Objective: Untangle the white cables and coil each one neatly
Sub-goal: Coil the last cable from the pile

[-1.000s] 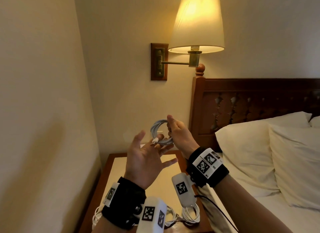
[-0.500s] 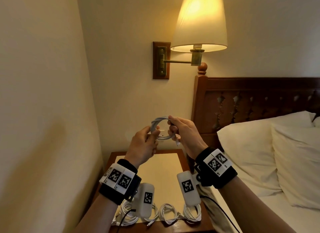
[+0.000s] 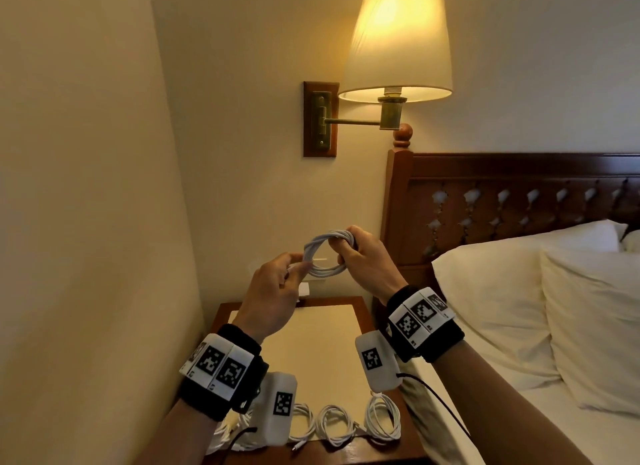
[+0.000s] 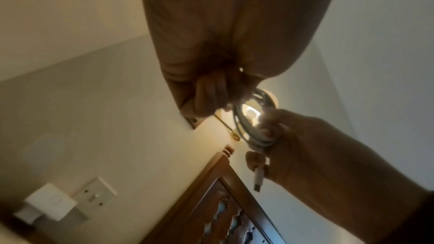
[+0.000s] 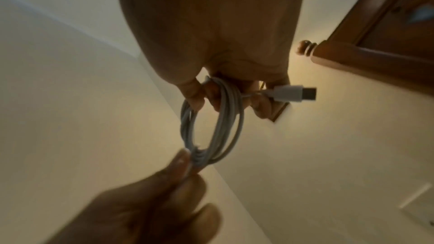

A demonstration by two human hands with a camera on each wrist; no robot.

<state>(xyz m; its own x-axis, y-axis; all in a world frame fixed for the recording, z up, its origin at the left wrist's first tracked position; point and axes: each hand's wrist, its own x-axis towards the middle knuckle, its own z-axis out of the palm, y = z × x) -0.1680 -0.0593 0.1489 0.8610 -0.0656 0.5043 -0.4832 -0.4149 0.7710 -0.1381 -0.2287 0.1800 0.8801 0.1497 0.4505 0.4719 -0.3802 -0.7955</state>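
Note:
A white cable coil (image 3: pixel 323 255) hangs in the air above the nightstand, held between both hands. My right hand (image 3: pixel 360 260) grips the coil's right side with curled fingers. Its USB plug (image 5: pixel 293 93) sticks out past those fingers. My left hand (image 3: pixel 277 284) pinches the coil's left side between thumb and fingers. In the right wrist view the coil (image 5: pixel 211 123) shows as a loop of several turns. Several other coiled white cables (image 3: pixel 336 424) lie in a row along the nightstand's front edge, partly hidden by my left wrist.
The wooden nightstand (image 3: pixel 346 357) stands in the corner between the left wall and the bed. A lit wall lamp (image 3: pixel 394 42) hangs above it. The headboard (image 3: pixel 502 198) and white pillows (image 3: pixel 540 291) are to the right. A white charger (image 4: pixel 47 203) is plugged into the wall socket.
My left hand went from open below the coil to pinching its left side. Both hands keep the coil raised, and the view has tilted down, showing more of the coils on the nightstand.

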